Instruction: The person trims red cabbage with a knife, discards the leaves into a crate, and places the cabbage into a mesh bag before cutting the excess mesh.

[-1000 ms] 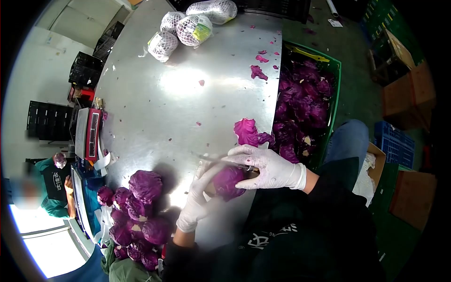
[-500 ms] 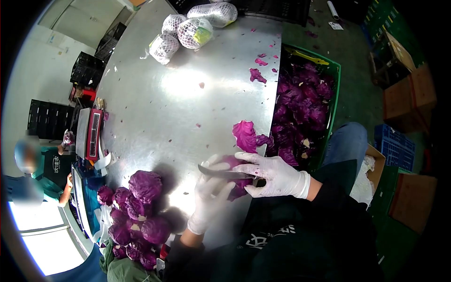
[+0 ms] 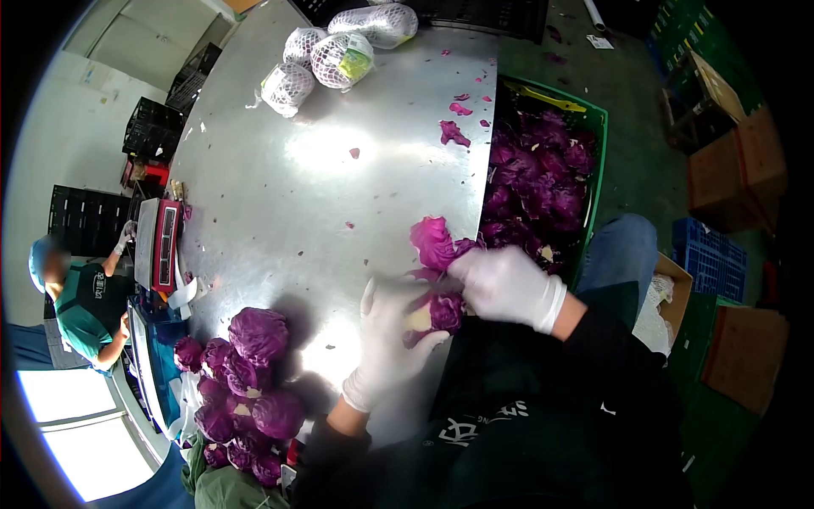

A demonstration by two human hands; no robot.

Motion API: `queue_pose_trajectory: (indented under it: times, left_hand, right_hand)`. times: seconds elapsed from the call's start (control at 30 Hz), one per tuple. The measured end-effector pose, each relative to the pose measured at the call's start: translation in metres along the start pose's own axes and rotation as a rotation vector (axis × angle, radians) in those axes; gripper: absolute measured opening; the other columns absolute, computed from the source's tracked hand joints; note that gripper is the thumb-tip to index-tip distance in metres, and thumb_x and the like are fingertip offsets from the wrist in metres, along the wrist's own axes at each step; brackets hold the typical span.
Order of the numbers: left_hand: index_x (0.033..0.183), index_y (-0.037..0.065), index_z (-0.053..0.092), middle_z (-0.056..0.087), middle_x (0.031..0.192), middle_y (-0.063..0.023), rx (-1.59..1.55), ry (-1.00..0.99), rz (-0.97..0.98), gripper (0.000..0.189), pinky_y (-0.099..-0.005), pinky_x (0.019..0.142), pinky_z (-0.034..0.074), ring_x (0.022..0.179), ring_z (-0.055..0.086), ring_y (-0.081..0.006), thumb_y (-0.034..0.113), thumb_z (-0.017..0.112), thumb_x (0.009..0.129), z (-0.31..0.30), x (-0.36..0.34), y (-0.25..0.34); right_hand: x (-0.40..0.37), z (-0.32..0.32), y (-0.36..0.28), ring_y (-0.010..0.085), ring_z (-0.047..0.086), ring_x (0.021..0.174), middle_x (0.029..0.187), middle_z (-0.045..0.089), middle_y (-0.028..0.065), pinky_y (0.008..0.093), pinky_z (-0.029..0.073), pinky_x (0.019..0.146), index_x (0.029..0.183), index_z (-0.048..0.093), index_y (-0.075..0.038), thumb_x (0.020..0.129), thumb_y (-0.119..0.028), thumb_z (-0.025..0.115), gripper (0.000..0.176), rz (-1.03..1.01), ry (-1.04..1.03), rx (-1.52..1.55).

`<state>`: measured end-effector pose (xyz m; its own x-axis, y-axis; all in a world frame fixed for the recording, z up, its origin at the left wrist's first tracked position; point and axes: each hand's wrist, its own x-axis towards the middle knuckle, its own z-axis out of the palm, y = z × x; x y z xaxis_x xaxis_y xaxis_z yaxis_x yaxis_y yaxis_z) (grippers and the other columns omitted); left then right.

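White-gloved, my left hand [image 3: 392, 327] wraps round a small red cabbage [image 3: 443, 313] whose pale cut stem faces left, near the table's right edge. My right hand [image 3: 506, 287], gloved and blurred, is closed just right of the cabbage, over its edge; what it grips is not distinguishable, and no blade shows. Loose purple leaves [image 3: 433, 242] lie on the metal just above both hands. To the left, a heap of red cabbages [image 3: 259, 337] rests on the table.
A green-rimmed crate [image 3: 599, 161] full of purple leaves stands against the table's right side. Net-wrapped cabbages [image 3: 342, 59] lie at the back of the table [image 3: 280, 195]. A red scale [image 3: 166, 246] is at the left, with a co-worker [image 3: 89, 297] beyond it.
The knife seen between my hands before no longer shows. My right hand has closed up and shifted slightly up and right. The cabbage's cut stem now shows. The co-worker's head has turned.
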<state>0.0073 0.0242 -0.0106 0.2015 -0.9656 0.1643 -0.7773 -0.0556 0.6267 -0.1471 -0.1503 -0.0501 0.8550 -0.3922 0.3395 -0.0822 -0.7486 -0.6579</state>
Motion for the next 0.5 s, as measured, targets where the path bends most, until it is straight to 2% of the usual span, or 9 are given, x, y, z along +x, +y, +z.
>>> queue_pose_trajectory:
  times: [0.03,0.1,0.13,0.17,0.23,0.3,0.37,0.43,0.5]
  left_hand:
    - [0.125,0.007,0.053,0.059,0.125,-0.0127,0.003,-0.008,-0.007,0.071,-0.0550,0.110,0.032,0.120,0.056,-0.0323,0.013,0.088,0.064,-0.001,-0.004,0.002]
    - [0.129,0.005,0.051,0.058,0.125,-0.0150,0.020,-0.021,-0.014,0.075,-0.0534,0.108,0.035,0.117,0.057,-0.0320,0.012,0.088,0.063,-0.004,-0.004,0.001]
    - [0.129,0.004,0.051,0.057,0.126,-0.0164,-0.089,0.045,0.001,0.076,-0.0475,0.103,0.041,0.116,0.056,-0.0322,0.009,0.088,0.063,0.000,-0.007,-0.006]
    - [0.129,0.004,0.050,0.057,0.126,-0.0168,-0.079,0.041,-0.015,0.076,-0.0458,0.102,0.042,0.115,0.056,-0.0324,0.008,0.088,0.063,0.001,-0.008,-0.006]
    - [0.129,0.003,0.050,0.057,0.126,-0.0177,-0.067,0.043,-0.024,0.076,-0.0425,0.100,0.044,0.115,0.056,-0.0328,0.007,0.087,0.063,0.004,-0.002,-0.007]
    - [0.128,0.003,0.050,0.057,0.126,-0.0174,-0.051,0.047,-0.024,0.076,-0.0424,0.100,0.044,0.115,0.056,-0.0344,0.007,0.087,0.063,0.004,0.002,-0.003]
    - [0.128,0.003,0.050,0.056,0.127,-0.0174,-0.012,0.041,-0.011,0.076,-0.0431,0.100,0.043,0.115,0.055,-0.0354,0.008,0.088,0.062,0.005,0.002,0.000]
    - [0.131,0.002,0.049,0.056,0.128,-0.0173,0.034,0.015,0.016,0.080,-0.0435,0.101,0.043,0.116,0.055,-0.0362,0.008,0.088,0.062,0.006,0.004,0.003]
    - [0.134,0.002,0.047,0.055,0.130,-0.0173,0.041,-0.009,0.021,0.084,-0.0440,0.102,0.042,0.117,0.054,-0.0366,0.009,0.088,0.062,0.007,0.007,0.006]
  right_hand:
    - [-0.005,0.002,0.018,0.0269,0.067,0.064,0.079,0.063,0.0124,0.0352,0.055,0.057,0.098,0.062,0.003,0.082,-0.011,0.066,0.021,0.000,0.075,-0.032]
    - [-0.013,-0.004,0.033,0.0194,0.068,0.066,0.079,0.068,0.0117,0.0289,0.055,0.061,0.101,0.067,0.003,0.087,-0.007,0.063,0.018,0.330,0.217,0.366]
    - [-0.012,-0.012,0.019,0.0141,0.068,0.071,0.089,0.071,0.0117,0.0253,0.054,0.066,0.110,0.066,0.002,0.089,-0.005,0.061,0.023,0.462,0.168,0.347]
    - [-0.007,-0.032,-0.010,0.0187,0.069,0.070,0.088,0.071,0.0130,0.0277,0.054,0.065,0.109,0.065,0.003,0.093,-0.014,0.063,0.023,0.602,0.049,0.489]
    - [-0.025,-0.017,-0.018,0.0236,0.069,0.068,0.086,0.070,0.0142,0.0307,0.054,0.063,0.109,0.066,0.000,0.095,-0.024,0.064,0.028,0.267,0.145,0.351]
    - [-0.040,-0.033,-0.040,0.0270,0.069,0.070,0.087,0.069,0.0156,0.0332,0.053,0.063,0.109,0.066,-0.003,0.096,-0.031,0.064,0.032,0.442,-0.103,0.439]
    - [-0.052,-0.021,-0.046,0.0274,0.069,0.073,0.088,0.068,0.0121,0.0325,0.053,0.064,0.117,0.063,-0.007,0.094,-0.032,0.067,0.035,0.450,0.004,0.495]
    - [-0.029,-0.031,-0.072,0.0293,0.068,0.078,0.091,0.065,0.0101,0.0341,0.055,0.070,0.121,0.061,-0.008,0.088,-0.037,0.073,0.046,0.689,-0.052,0.512]
    - [-0.018,0.000,-0.064,0.0340,0.067,0.090,0.098,0.063,0.0128,0.0401,0.055,0.080,0.120,0.061,-0.006,0.082,-0.044,0.073,0.056,0.455,0.087,0.197]
